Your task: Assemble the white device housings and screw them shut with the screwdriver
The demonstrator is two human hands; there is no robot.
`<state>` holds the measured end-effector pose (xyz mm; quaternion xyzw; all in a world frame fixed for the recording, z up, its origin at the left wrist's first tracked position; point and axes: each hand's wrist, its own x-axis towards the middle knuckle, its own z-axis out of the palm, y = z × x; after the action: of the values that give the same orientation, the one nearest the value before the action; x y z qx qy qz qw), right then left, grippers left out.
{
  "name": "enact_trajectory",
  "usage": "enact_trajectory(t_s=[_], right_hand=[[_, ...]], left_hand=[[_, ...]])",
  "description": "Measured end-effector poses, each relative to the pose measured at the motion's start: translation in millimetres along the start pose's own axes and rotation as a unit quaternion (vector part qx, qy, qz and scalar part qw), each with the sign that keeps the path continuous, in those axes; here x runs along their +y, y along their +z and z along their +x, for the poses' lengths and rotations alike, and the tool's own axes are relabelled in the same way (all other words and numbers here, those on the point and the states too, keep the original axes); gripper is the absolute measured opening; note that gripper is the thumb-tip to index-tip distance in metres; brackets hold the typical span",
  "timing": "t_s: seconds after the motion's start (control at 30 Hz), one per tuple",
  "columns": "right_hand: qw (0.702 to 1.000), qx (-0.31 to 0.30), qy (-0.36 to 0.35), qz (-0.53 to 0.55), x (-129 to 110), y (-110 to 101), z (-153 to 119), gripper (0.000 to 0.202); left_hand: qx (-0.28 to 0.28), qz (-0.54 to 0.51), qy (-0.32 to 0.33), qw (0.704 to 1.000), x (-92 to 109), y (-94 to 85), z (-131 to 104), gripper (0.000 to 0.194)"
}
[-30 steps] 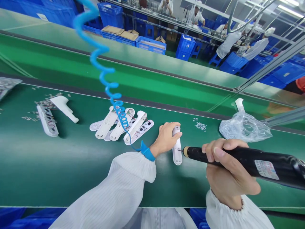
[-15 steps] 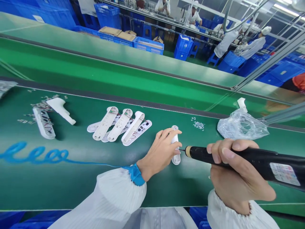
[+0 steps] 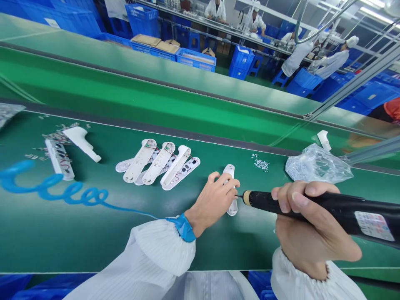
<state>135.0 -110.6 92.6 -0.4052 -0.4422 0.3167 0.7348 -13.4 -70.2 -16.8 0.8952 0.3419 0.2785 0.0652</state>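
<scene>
My right hand is wrapped round a black electric screwdriver. The tool lies nearly level, its thin bit pointing left at the fingertips of my left hand. Those fingers are bent over a long white plastic casing on the green bench and hold it; they hide its middle. Whether a small screw sits between the fingertips and the bit cannot be made out. A blue wrist strap with a coiled cord is on my left wrist.
Several opened white casings with circuit boards lie left of my hands. Further left are another casing, a white shell and small metal parts. Loose screws and a clear bag lie at right. Co-workers sit beyond the green barrier.
My left hand has shifted slightly right, its fingers drawn closer together at the bit. The casing has tilted a little. The coiled cord has swung right; the screwdriver has barely moved.
</scene>
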Motion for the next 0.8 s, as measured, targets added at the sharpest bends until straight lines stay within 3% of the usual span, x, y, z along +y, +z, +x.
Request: enact_trajectory(t_s=[0.1,0.2,0.37,0.5,0.8], right_hand=[[1.0,-0.002,0.0,-0.003,0.8,-0.3,0.2,0.012],[1.0,0.002,-0.003,-0.005,1.6,-0.8,0.6,0.012],[1.0,-0.011,0.002,-0.004,1.2,-0.8,1.9,0.01],[1.0,-0.01,-0.005,-0.007,1.9,0.4,3.3,0.01],[1.0,-0.009,-0.01,-0.015,8.8,2.2,2.9,0.012]], left_hand=[[-0.016,0.032,0.01,0.999,3.6,-2.4,0.9,0.026],[-0.04,-0.014,-0.013,0.999,3.4,-7.8,-0.1,0.023],[-0.031,-0.191,-0.156,0.969,-4.0,-20.3,0.2,0.019],[0.003,-0.221,-0.239,0.946,-7.0,-23.9,4.6,0.025],[0.001,-0.219,-0.236,0.947,-5.2,-17.4,4.1,0.022]])
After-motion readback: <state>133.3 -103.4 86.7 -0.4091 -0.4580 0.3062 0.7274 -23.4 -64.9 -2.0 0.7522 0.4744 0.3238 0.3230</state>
